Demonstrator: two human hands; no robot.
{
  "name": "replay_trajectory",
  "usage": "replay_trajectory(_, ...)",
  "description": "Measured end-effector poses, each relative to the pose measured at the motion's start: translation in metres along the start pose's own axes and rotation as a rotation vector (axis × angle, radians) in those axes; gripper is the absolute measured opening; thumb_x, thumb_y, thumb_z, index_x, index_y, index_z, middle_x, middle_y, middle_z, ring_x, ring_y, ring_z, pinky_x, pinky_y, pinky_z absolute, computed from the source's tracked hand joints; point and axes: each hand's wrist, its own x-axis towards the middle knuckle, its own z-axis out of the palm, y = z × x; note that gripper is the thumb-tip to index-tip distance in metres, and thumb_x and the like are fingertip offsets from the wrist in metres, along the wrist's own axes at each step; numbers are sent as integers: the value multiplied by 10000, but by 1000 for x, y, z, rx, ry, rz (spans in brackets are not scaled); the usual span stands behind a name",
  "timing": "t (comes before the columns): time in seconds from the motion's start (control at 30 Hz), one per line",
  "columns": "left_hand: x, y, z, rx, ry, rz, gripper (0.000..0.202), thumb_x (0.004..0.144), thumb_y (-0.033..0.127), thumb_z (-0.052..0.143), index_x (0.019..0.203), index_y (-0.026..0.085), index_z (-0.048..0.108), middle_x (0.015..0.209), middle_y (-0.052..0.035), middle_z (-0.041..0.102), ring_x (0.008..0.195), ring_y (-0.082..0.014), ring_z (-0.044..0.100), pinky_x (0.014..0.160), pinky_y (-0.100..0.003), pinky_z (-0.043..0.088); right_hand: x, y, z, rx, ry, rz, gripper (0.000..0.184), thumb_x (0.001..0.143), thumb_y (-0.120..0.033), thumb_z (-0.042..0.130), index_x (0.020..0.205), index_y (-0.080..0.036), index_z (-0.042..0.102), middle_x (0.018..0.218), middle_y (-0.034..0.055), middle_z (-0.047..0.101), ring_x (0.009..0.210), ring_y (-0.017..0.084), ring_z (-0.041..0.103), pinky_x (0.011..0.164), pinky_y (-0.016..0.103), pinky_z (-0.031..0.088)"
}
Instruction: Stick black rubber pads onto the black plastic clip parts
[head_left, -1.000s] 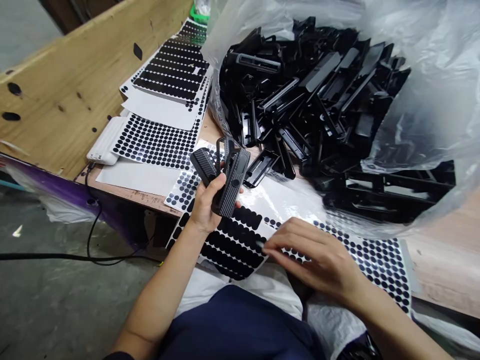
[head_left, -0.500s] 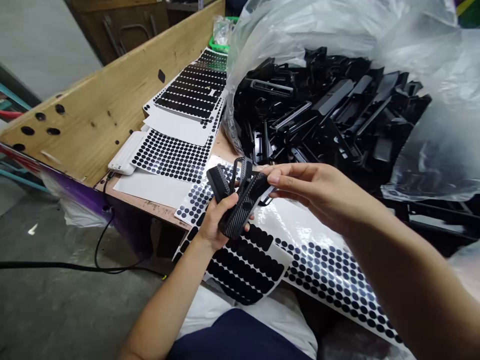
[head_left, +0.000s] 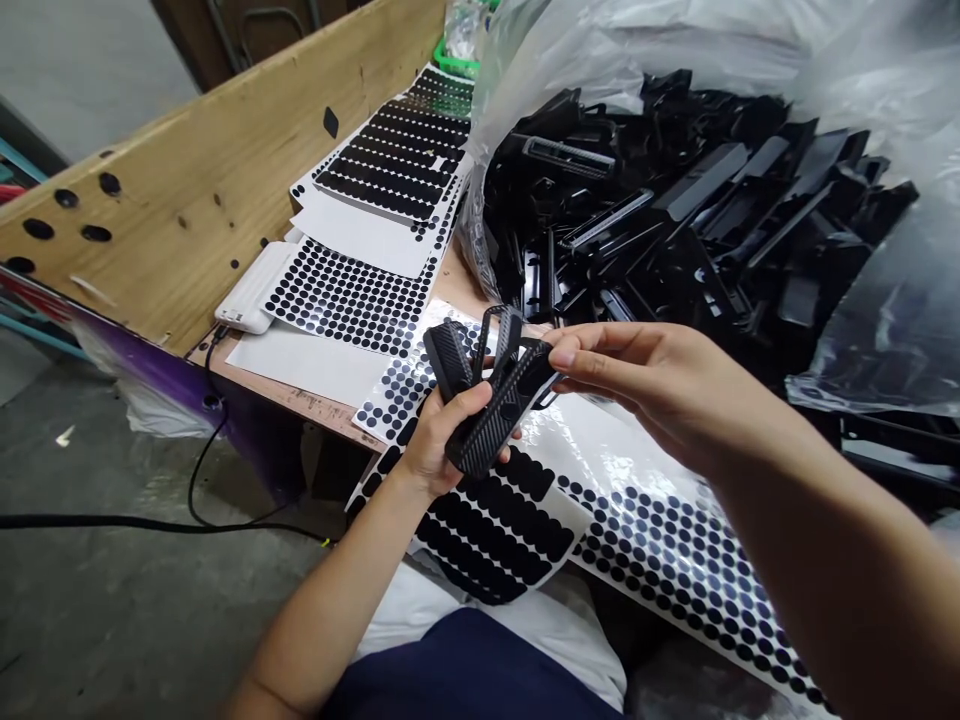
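My left hand (head_left: 439, 440) is closed round a bundle of black textured plastic parts (head_left: 487, 395), held upright above the table's front edge. My right hand (head_left: 637, 385) reaches in from the right, its thumb and forefinger pinched against the top end of the foremost part. Whether a sticker sits between those fingertips I cannot make out. Below the hands lies a sheet of black oval stickers (head_left: 487, 530), and a sheet of small black round dots (head_left: 675, 560) lies beside it.
A clear plastic bag (head_left: 862, 300) holds a heap of black plastic parts (head_left: 675, 220) at the back right. More sticker sheets (head_left: 352, 290) and a white flat device (head_left: 251, 290) lie left, against a wooden board (head_left: 187, 190). A black cable (head_left: 150, 522) runs over the floor.
My right hand left the sticker sheet, rose to the parts in my left hand and now pinches the top of the front one. The view shifted slightly.
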Motion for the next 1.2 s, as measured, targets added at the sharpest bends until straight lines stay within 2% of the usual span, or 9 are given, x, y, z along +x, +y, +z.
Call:
replay_trajectory(0.2,-1,-2,-1,9,17,-2,653,740,439,854,1256,143,585,774,-43,708,620,-208,705,449,-247,544,-3,-1,2,-108,27,-52,456,649,-637,891,744,-206,775,838,68,746,845,245,667,811,386,547)
replay_trajectory(0.57,-2,0,1,-12,4,-5,716,712,451,878,1275,141,560,803,-50,725,633,-221,725,450,-245,547,-7,-1,2,-320,105,-140,487,741,-693,795,851,-219,788,982,83,784,955,295,712,923,452,558)
replay_trajectory(0.73,-2,-2,-1,-12,-3,0,647,728,435,868,1228,142,578,773,-43,714,671,-244,741,448,-250,548,-11,-2,6,-392,153,-211,399,798,-617,773,885,-228,792,965,84,790,914,293,732,858,453,596)
replay_trajectory(0.93,-2,-1,2,-10,33,-5,657,713,428,876,1217,147,562,757,-29,705,622,-227,728,433,-240,544,-15,-2,11,-429,178,-278,268,845,-510,742,864,-244,774,917,61,793,802,262,734,795,445,612)
replay_trajectory(1.2,-3,0,3,-5,33,9,669,705,424,877,1230,127,586,739,-28,702,614,-214,719,439,-241,547,-17,3,15,-647,229,-415,131,932,-361,671,946,-253,744,979,69,799,858,299,747,859,526,591)
